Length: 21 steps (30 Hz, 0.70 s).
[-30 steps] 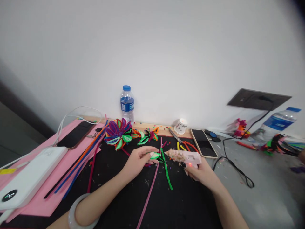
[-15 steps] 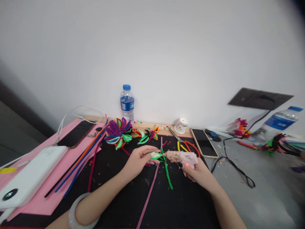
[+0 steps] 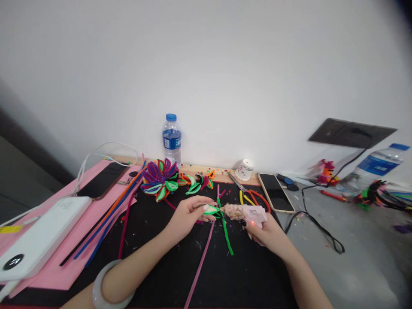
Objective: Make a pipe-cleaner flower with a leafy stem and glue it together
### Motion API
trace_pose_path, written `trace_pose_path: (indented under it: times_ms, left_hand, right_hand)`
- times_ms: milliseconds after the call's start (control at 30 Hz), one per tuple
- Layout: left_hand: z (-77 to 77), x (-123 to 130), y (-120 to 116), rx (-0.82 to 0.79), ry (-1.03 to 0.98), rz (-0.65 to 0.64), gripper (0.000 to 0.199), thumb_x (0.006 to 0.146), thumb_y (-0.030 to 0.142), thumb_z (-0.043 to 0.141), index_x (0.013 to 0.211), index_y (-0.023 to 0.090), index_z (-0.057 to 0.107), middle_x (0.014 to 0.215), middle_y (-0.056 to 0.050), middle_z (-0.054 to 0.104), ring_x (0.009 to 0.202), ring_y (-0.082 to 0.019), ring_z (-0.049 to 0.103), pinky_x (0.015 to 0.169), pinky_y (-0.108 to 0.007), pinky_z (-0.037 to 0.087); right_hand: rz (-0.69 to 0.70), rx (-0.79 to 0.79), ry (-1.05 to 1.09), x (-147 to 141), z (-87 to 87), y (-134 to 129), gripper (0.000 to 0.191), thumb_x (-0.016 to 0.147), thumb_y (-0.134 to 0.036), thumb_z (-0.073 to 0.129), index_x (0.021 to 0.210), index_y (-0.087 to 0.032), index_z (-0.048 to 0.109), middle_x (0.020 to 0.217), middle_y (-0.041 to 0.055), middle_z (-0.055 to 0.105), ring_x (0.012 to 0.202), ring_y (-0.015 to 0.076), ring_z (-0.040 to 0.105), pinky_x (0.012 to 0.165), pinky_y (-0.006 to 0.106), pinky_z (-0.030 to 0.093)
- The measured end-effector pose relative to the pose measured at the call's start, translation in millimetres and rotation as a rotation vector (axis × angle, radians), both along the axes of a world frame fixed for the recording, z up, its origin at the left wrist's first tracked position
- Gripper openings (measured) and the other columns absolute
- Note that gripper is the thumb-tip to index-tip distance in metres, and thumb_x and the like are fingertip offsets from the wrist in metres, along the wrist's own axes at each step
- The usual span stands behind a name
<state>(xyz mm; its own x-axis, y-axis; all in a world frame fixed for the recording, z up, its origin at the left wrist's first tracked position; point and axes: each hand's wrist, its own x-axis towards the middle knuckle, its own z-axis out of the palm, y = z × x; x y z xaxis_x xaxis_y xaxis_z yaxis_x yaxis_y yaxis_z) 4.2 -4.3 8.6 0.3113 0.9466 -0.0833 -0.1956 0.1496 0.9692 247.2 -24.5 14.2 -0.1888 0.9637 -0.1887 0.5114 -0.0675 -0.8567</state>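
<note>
In the middle of the black mat, my left hand pinches a light-green pipe cleaner leaf between thumb and fingers. My right hand is wrapped around a pale pink hot glue gun with a small orange light lit. Its nozzle, crusted with glue and bits, points left and meets the leaf's right end; whether glue is coming out is too small to see. Just below the tip lies a green pipe cleaner stem. A pink pipe cleaner passes beneath my left fingers.
Behind my hands are a purple pipe cleaner flower, smaller leaf pieces, a water bottle and a paper cup. Scissors, pliers and a phone lie right. A power bank rests on pink sheets.
My hands, the leaf and the glue gun stay almost exactly in place. At the far right edge, part of another person's hand near the black pipe cleaners has gone out of view.
</note>
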Motion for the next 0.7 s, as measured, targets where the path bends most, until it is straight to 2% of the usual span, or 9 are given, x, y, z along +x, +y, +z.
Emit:
trace_pose_path:
  times_ms: [367,567,700]
  left_hand:
    - [0.5,-1.1,-0.1,0.001,-0.003,0.007,0.030,0.076,0.031,0.057,0.100,0.012,0.057,0.104,-0.012,0.064,0.071,-0.017,0.066,0.065,-0.026,0.049]
    - [0.3,-0.9,0.1,-0.002,-0.004,-0.001,0.028,0.076,0.030,0.058,0.098,0.014,0.058,0.103,-0.011,0.065,0.069,-0.017,0.066,0.063,-0.025,0.049]
    - [1.4,-0.9,-0.3,0.001,0.003,-0.008,0.028,0.075,0.030,0.058,0.097,0.013,0.058,0.102,-0.011,0.065,0.068,-0.016,0.066,0.062,-0.024,0.049]
  right_hand:
    - [-0.028,-0.035,0.013,-2.3,4.4,-0.4,0.019,0.074,-0.030,0.051,0.062,-0.016,0.047,0.044,-0.0037,0.048,0.035,0.0058,0.038,0.034,0.017,0.029]
    - [-0.012,-0.022,0.017,-3.9,8.5,-0.6,0.022,0.073,-0.030,0.051,0.057,-0.016,0.046,0.039,-0.0053,0.042,0.033,0.0054,0.035,0.033,0.016,0.027]
    - [-0.013,-0.042,0.020,-3.7,8.4,-1.0,0.023,0.072,-0.031,0.052,0.055,-0.016,0.046,0.040,-0.0042,0.045,0.033,0.0058,0.037,0.033,0.017,0.028]
